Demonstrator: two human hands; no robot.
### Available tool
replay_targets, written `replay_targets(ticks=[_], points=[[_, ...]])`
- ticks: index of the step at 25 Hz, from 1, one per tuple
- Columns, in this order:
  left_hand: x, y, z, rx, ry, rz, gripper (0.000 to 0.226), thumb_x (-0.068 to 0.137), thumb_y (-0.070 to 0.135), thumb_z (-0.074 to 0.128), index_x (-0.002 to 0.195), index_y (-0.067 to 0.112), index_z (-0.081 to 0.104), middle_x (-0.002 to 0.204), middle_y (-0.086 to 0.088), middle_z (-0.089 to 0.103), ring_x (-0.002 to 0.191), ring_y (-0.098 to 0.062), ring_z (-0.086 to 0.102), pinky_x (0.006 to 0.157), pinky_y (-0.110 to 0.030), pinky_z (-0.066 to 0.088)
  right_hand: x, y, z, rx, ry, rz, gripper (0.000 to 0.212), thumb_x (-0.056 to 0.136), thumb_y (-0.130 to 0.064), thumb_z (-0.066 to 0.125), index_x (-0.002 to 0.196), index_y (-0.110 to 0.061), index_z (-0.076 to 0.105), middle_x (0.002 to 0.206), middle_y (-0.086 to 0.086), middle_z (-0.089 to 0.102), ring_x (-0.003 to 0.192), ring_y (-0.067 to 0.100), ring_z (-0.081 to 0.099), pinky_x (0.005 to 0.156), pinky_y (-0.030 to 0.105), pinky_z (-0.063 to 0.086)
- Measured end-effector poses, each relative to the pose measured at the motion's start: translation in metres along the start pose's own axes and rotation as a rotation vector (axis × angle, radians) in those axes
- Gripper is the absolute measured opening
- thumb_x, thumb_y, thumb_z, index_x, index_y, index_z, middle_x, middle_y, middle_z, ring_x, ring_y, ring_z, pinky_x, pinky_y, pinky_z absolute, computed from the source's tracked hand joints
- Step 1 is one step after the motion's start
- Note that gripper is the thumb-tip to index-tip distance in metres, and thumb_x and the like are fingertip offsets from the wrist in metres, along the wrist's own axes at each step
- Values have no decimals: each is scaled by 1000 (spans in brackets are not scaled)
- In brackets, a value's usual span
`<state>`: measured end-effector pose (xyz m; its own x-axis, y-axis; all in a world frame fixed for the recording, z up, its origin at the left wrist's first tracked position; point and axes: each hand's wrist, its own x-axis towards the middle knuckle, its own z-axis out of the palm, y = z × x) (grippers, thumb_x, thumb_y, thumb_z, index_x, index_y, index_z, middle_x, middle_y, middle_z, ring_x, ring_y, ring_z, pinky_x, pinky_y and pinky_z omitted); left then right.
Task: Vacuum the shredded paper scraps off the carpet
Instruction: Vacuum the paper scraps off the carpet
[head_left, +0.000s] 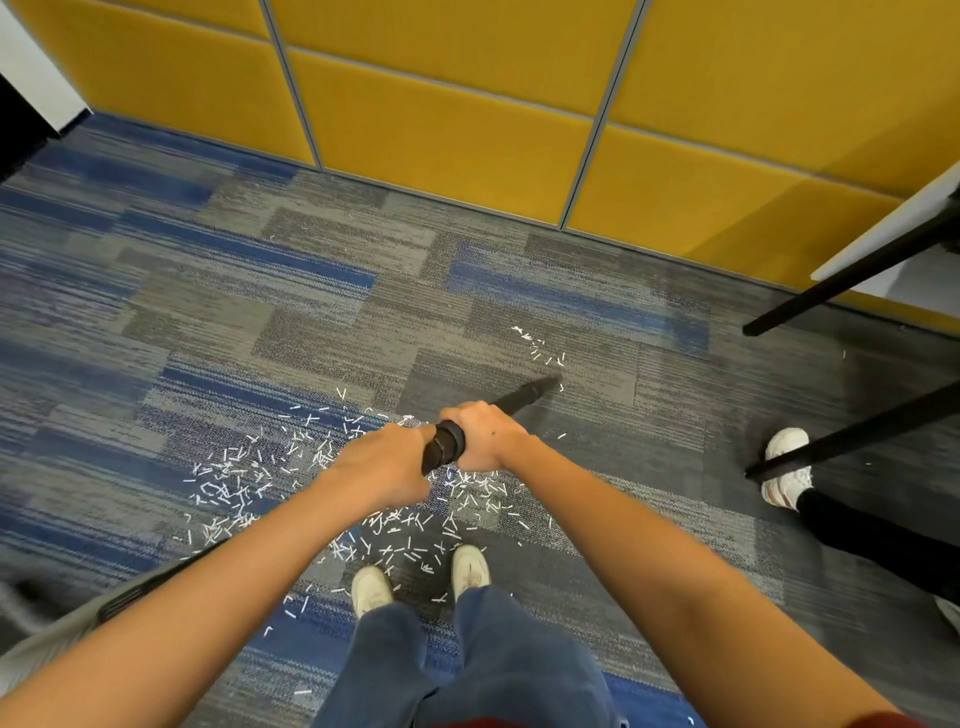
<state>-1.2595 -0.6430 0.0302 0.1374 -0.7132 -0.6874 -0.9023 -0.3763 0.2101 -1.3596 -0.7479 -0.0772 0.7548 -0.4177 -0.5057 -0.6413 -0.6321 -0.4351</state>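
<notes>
Sweeping looks to be under way rather than finished: the person's left grip (387, 467) and right grip (483, 441) are both clenched round the near, ribbed end of a long black plastic vacuum wand (522, 399), the left just nearer the body than the right. The wand slants away to the far right. Its blurred nozzle tip (545, 387) meets the grey and blue striped carpet (270, 291) just short of a small far cluster of white scraps (537, 347). The bulk of the white shredded paper scraps (244, 480) lies nearer and to the left, spread under the forearms and down to the person's own pale shoes (370, 587), so most of the job appears to be left.

The next move probably calls for pushing the tip through the small far cluster, then drawing it back and leftward over the thick patch in overlapping passes, tip low to the pile.

To the right, black slanted legs (810, 299) of a white counter (883, 236) stand over the carpet, and another person's white shoe (787, 467) rests beside one; both narrow the swing on that side. A yellow padded wall (467, 130) bounds the far edge. Scraps between the wearer's feet may need a step back to reach
</notes>
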Motion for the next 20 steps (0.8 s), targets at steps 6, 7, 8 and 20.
replay_targets(ticks=[6, 7, 8, 20], points=[[-16, -16, -3, -25, -52, -16, 64, 80, 7, 50, 138, 31, 39, 88, -1, 56, 78, -22, 59, 61, -25, 44, 0, -21, 5, -37, -9, -46, 30, 74, -13, 65, 103, -14, 60, 94, 9, 65, 87, 30, 62, 79, 40, 54], [-16, -15, -3, -16, -47, -16, 64, 81, 7, 50, 139, 32, 39, 89, -1, 56, 77, -22, 58, 61, -25, 45, -1, -21, 5, -37, -8, -44, 30, 73, -14, 65, 103, -14, 60, 94, 9, 65, 88, 30, 62, 79, 40, 53], [-16, -12, -3, -4, -43, -15, 65, 81, 8, 51, 140, 32, 38, 89, 0, 56, 78, -22, 58, 63, -25, 46, -3, -19, 5, -34, -3, -38, 30, 73, -15, 66, 103, -15, 59, 94, 9, 65, 88, 31, 62, 80, 40, 53], [-18, -13, 6, -25, -63, -12, 62, 81, 9, 53, 138, 31, 41, 87, 0, 55, 74, -21, 58, 57, -23, 43, -10, -20, 10, -29, -34, -28, 26, 75, -12, 65, 100, -13, 60, 90, 8, 64, 85, 28, 61, 76, 35, 52]])
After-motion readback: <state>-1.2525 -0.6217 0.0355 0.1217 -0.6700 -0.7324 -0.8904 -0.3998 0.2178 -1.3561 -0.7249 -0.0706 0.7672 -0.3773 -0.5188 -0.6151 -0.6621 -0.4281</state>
